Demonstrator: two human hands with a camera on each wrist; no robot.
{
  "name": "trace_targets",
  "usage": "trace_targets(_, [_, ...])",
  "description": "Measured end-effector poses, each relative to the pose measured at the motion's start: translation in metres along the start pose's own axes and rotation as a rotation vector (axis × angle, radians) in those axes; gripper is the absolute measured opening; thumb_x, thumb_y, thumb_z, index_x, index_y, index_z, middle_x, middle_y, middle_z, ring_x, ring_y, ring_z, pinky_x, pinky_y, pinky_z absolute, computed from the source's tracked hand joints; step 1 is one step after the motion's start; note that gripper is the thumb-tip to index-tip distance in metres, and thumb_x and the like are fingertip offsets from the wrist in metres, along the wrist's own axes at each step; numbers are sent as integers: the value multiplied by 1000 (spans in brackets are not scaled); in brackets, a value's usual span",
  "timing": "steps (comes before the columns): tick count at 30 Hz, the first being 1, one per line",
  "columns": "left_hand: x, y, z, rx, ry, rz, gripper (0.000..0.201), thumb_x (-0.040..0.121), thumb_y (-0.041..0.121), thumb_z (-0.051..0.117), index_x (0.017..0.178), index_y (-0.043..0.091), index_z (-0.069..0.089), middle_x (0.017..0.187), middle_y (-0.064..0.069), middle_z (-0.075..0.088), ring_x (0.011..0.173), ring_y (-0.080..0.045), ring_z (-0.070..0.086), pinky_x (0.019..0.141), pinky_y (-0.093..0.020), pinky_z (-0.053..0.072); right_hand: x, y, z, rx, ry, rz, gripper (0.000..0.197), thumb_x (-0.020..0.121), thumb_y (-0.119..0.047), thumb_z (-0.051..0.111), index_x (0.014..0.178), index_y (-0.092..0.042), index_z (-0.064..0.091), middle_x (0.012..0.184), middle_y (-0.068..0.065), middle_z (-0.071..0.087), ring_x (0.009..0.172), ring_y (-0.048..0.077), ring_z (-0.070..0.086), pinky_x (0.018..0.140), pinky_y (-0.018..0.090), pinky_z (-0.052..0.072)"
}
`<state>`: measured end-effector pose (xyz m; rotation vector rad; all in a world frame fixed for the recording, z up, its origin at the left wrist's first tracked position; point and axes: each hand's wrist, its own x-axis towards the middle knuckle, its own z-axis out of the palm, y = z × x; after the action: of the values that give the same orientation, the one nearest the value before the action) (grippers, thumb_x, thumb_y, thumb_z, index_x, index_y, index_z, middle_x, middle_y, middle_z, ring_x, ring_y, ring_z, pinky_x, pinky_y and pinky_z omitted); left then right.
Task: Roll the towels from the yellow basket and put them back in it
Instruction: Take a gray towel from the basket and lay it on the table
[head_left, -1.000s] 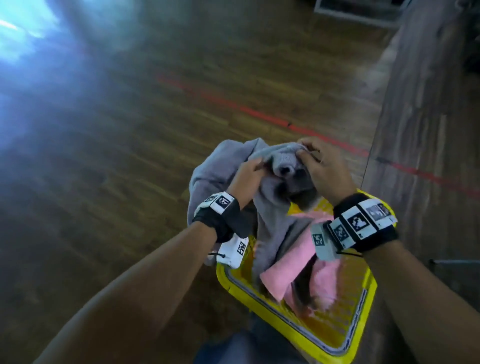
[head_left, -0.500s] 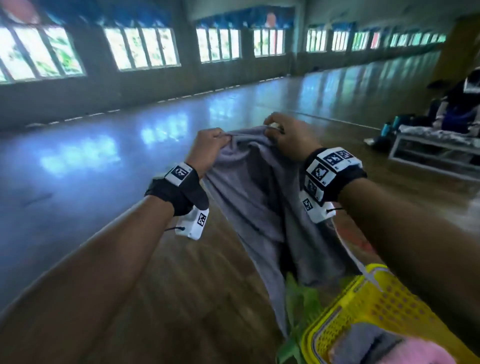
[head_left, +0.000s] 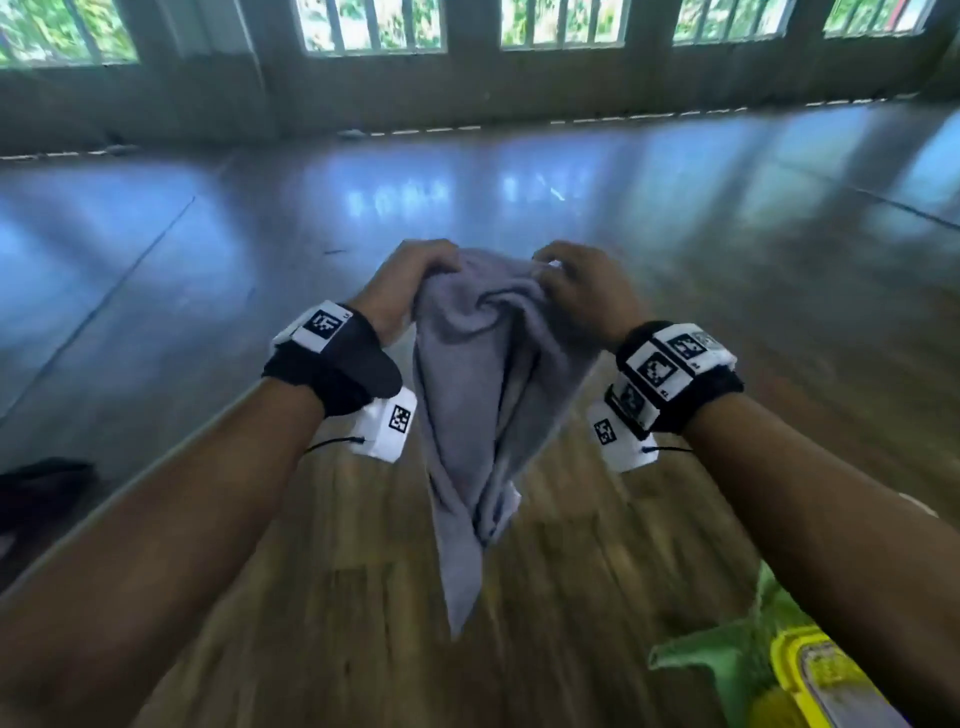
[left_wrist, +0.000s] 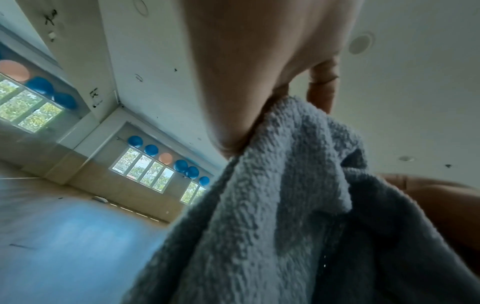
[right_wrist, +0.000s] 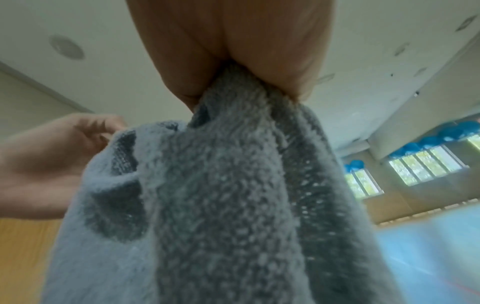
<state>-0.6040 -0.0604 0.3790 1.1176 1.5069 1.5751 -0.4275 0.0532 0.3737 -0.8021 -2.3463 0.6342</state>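
Observation:
A grey towel hangs bunched in the air in front of me, its tail pointing down over the wooden floor. My left hand grips its upper left edge and my right hand pinches the upper right edge, both at the same height. Up close, the grey towel runs out from under my left palm, and the same terry cloth is squeezed between my right thumb and fingers. A corner of the yellow basket shows at the lower right, below my right forearm.
A green cloth lies beside the basket at the lower right. Shiny wooden floor spreads all around, with a wall of windows far ahead. A dark object sits at the left edge.
Both hands have lifted the grey towel out of the basket and raised it in front of me. My view has swung up, so the basket has dropped to the lower right corner.

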Motion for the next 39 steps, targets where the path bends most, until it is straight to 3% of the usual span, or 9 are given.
trace_targets(3, [-19, -30, 1, 121, -44, -18, 23, 74, 14, 70, 60, 13, 52, 63, -3, 47, 62, -14, 42, 57, -26, 36, -36, 15, 27, 32, -25, 58, 23, 90, -28, 56, 99, -12, 70, 95, 14, 70, 83, 18, 59, 74, 31, 44])
trace_targets(7, [-20, -43, 5, 325, -55, 5, 40, 83, 13, 68, 58, 18, 37, 59, -1, 28, 54, -9, 26, 50, -25, 21, -53, 27, 26, 35, 19, 118, 20, 93, -19, 61, 106, -10, 72, 104, 13, 71, 93, 19, 61, 73, 22, 35])
trace_targets(10, [-16, -35, 11, 394, -44, 26, 44, 84, 15, 67, 54, 20, 35, 52, 7, 27, 51, -7, 25, 49, -25, 19, -49, 26, 15, 49, 50, 98, 20, 94, -19, 60, 107, -9, 70, 92, 8, 63, 87, 18, 55, 66, 18, 29])
trace_targets(12, [-13, -29, 11, 403, -11, 40, 43, 84, 14, 67, 52, 20, 38, 49, 10, 30, 49, -5, 27, 47, -23, 21, -46, 24, 9, 27, 59, 71, 21, 94, -19, 59, 108, -8, 69, 89, 4, 57, 84, 15, 50, 66, 18, 28])
trace_targets(16, [-9, -23, 8, 464, -13, 55, 29, 84, 17, 66, 61, 12, 49, 57, 2, 35, 52, -6, 31, 48, -22, 24, -42, 18, 4, 48, 109, 87, 22, 93, -23, 61, 110, -13, 70, 91, -1, 57, 86, 11, 51, 69, 15, 30])
trace_targets(27, [-5, -16, 14, 451, 16, 83, 24, 83, 23, 64, 68, 9, 52, 68, -7, 40, 65, -15, 37, 60, -27, 27, -38, 10, -9, 55, 158, 72, 21, 91, -27, 60, 105, -17, 72, 91, -8, 60, 85, 5, 51, 71, 12, 32])
trace_targets(31, [0, -17, 19, 386, 12, 59, 38, 84, 18, 65, 52, 18, 45, 51, 6, 41, 51, -10, 37, 53, -21, 29, -40, 12, -17, 43, 174, 68, 20, 90, -28, 61, 103, -18, 73, 89, -10, 61, 85, 4, 53, 74, 13, 35])
trace_targets(34, [2, -18, 24, 339, -1, 48, 40, 85, 15, 64, 50, 19, 44, 44, 12, 39, 45, -5, 37, 49, -19, 30, -41, 11, -23, 55, 163, 51, 20, 90, -28, 60, 102, -18, 73, 91, -10, 64, 87, 6, 56, 79, 19, 39])
trace_targets(39, [1, -18, 34, 277, -69, 50, 33, 78, 20, 67, 56, 15, 44, 56, 0, 40, 53, -12, 37, 53, -24, 29, -41, 16, -27, 76, 185, 52, 19, 89, -27, 61, 99, -18, 73, 86, -10, 64, 84, 6, 57, 79, 21, 41])
